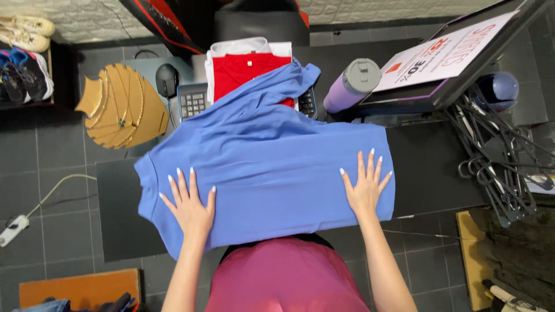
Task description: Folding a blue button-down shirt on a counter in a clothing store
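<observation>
On the dark table (428, 173) lies a blue shirt (272, 167), spread wide; left hand (191, 205) and right hand (364, 188) press flat on it, fingers splayed, holding nothing.

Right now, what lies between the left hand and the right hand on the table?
In the head view, only the blue shirt lies between the left hand and the right hand. Both palms press flat on it, and nothing else sits on that stretch of cloth.
</observation>
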